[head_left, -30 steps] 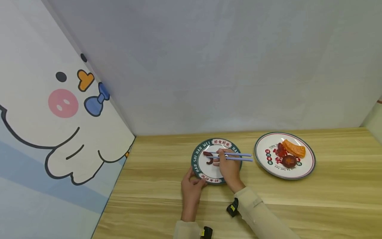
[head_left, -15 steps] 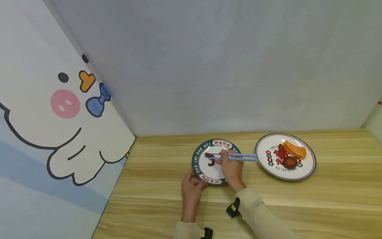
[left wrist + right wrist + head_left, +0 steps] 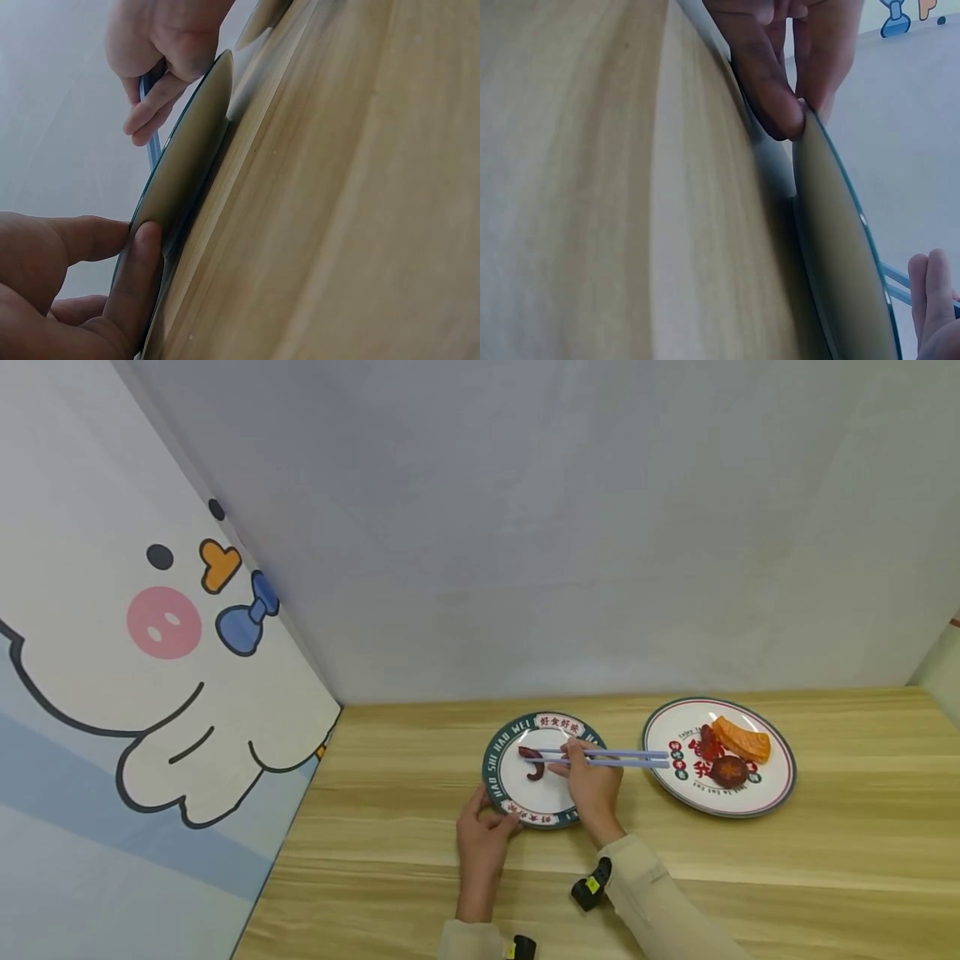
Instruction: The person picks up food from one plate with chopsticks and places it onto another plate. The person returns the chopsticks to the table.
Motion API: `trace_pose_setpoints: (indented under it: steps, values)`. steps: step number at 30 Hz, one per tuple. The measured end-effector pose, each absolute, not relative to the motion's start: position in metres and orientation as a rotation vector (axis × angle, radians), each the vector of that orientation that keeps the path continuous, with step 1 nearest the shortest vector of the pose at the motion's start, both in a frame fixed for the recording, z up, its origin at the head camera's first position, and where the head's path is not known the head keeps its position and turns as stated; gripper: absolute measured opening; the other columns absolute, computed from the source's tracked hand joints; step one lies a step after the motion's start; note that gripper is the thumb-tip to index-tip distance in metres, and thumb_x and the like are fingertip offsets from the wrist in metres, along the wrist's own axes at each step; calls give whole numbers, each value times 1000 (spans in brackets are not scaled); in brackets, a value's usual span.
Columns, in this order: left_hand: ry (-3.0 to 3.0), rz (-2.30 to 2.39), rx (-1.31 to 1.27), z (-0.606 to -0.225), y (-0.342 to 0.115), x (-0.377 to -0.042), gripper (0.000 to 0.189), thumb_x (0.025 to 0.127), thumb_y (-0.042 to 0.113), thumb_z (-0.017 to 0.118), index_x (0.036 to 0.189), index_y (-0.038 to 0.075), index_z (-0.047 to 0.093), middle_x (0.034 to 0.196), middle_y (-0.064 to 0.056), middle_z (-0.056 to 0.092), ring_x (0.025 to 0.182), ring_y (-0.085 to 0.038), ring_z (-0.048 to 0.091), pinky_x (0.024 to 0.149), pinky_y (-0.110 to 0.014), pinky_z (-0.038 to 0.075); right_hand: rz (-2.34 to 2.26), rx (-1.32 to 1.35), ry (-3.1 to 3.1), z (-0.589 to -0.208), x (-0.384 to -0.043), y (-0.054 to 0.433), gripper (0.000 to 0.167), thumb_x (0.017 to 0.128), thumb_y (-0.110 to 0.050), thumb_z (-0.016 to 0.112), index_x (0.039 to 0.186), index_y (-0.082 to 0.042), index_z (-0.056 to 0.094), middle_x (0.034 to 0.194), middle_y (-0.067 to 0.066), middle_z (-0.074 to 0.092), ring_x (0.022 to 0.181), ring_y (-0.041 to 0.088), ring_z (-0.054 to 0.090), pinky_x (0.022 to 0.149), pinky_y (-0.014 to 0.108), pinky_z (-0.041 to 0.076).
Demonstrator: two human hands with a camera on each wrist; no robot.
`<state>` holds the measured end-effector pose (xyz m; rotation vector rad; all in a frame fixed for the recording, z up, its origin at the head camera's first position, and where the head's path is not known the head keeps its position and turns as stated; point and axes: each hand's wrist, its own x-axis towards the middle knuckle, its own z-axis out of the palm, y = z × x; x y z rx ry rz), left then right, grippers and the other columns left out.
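Observation:
My left hand (image 3: 483, 843) pinches the near left rim of a green-edged white plate (image 3: 551, 789) between thumb and fingers; the left wrist view shows these fingers (image 3: 135, 270) at the rim. A curved, dark red piece of food (image 3: 539, 770) lies on that plate. Above the plate, my right hand (image 3: 596, 785) holds a pair of light blue chopsticks (image 3: 630, 759). Their tips are at the curved piece; whether they clamp it I cannot tell. The right wrist view catches the plate's underside (image 3: 836, 240) edge-on, with the right hand (image 3: 934, 300) at the lower right.
To the right stands a second, larger plate (image 3: 667, 727) bearing an orange slice (image 3: 742, 739), a round brown mushroom-like piece (image 3: 728, 772) and a small red piece (image 3: 707, 742). A grey backdrop (image 3: 600, 527) rises behind the wooden table (image 3: 847, 852). A cartoon-printed panel (image 3: 82, 610) borders the left.
My right hand has moved slightly right, drawing the chopsticks with it. The dark red piece has shifted a little to the right on the plate. My left hand stays at the rim.

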<state>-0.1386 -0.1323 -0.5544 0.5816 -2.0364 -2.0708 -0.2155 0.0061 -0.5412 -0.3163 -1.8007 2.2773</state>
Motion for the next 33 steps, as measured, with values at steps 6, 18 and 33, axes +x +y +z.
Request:
trace_pose_setpoints:
  steps: [6,18,33]
  values:
    - [-2047,-2059,573,-557,-132,-139,77,89,-18,71,158,-9,39,134,-26,52,83,-14,63,74,-27,70,2323,-368,-1748,-544,-215,10,29,107,-4,58,115,23,67,101,32,71,58,5,72,65,23,69]
    - [-2049,-2044,599,-558,-129,-141,77,89,-18,71,158,-8,40,133,-25,53,83,-14,63,73,-26,70,2374,-444,-1665,-542,-217,20,30,107,-4,58,116,23,66,87,13,71,56,5,72,64,22,69]
    - [-2082,-2019,622,-558,-129,-141,77,90,-16,71,159,-6,39,133,-24,53,85,-14,63,76,-25,70,2471,-490,-1509,-538,-216,33,34,109,-4,54,121,27,59,86,9,69,59,9,74,67,26,70]
